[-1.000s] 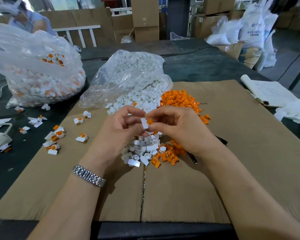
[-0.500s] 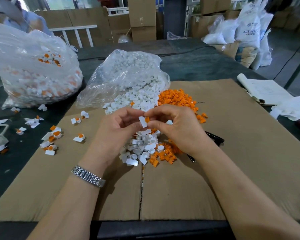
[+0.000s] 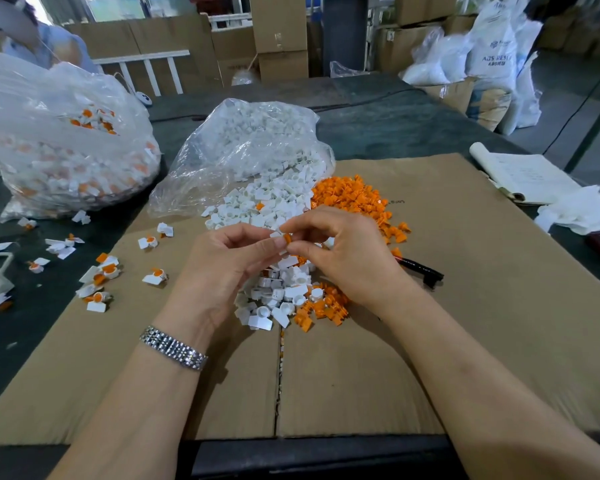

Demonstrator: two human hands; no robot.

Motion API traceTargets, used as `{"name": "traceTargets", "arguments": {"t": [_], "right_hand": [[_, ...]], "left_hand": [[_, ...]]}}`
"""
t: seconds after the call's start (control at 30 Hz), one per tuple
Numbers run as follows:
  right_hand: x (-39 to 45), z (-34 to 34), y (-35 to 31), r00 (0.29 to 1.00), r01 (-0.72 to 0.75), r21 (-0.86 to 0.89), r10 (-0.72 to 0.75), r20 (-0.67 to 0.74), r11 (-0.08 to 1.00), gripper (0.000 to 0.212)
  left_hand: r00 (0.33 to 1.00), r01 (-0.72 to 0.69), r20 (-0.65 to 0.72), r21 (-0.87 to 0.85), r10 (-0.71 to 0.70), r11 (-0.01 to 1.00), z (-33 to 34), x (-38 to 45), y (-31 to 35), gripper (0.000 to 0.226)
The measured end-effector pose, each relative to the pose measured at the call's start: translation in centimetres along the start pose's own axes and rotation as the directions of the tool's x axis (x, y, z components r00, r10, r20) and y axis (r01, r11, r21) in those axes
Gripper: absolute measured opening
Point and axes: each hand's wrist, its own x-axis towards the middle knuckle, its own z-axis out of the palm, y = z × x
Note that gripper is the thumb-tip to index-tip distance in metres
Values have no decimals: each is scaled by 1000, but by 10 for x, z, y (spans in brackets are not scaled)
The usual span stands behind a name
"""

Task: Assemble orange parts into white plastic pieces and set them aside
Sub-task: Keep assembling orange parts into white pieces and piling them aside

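Above the cardboard (image 3: 430,341), left hand (image 3: 222,271) and right hand (image 3: 347,254) pinch an upright white piece (image 3: 282,251) with an orange part (image 3: 287,238).

Both forearms stretched forward, converging at centre. Left hand (image 3: 222,268) raised, fingers curled, thumb and forefinger pinching (metal watch band on that wrist). Right hand (image 3: 343,251) opposite, fingertips nearly meeting the left's, thumb and forefinger pinching too, remaining fingers bent inward.
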Motion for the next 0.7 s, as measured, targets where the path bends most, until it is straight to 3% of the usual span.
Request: {"name": "traceTargets", "arguments": {"t": [0.13, 0.2, 0.27, 0.33, 0.4, 0.47, 0.57, 0.7], "right_hand": [[0, -5, -1, 997, -74, 50, 72, 41, 996, 26], [0, -14, 3, 986, -166, 20, 166, -21, 986, 28], [-2, -23, 8, 960, -279, -250, 262, -97, 927, 36], [-5, -26, 10, 915, -377, -520, 393, -85, 766, 54], [-8, -25, 9, 858, -412, -643, 513, -36, 645, 68], [-9, -24, 8, 828, -419, -676, 561, -10, 606, 62], [-8, -23, 2, 840, -414, -674, 542, -23, 612, 39], [-3, -25, -1, 871, -380, -659, 491, -19, 649, 30]], "left_hand": [[999, 44, -25, -37, -45, 998, -1, 2, -1, 17], [997, 73, -29, -88, -76, 993, -3, 3, 1, 10], [995, 83, -41, -113, -88, 990, -6, 3, 2, 8], [995, 80, -48, -97, -85, 992, -7, 2, 4, 8], [996, 71, -45, -87, -76, 994, -6, 1, 5, 12], [997, 58, -53, -85, -63, 995, -6, 0, 5, 22], [997, 49, -50, -77, -53, 996, -7, -1, 6, 23], [998, 48, -38, -73, -51, 996, -7, -1, 5, 16]]}}
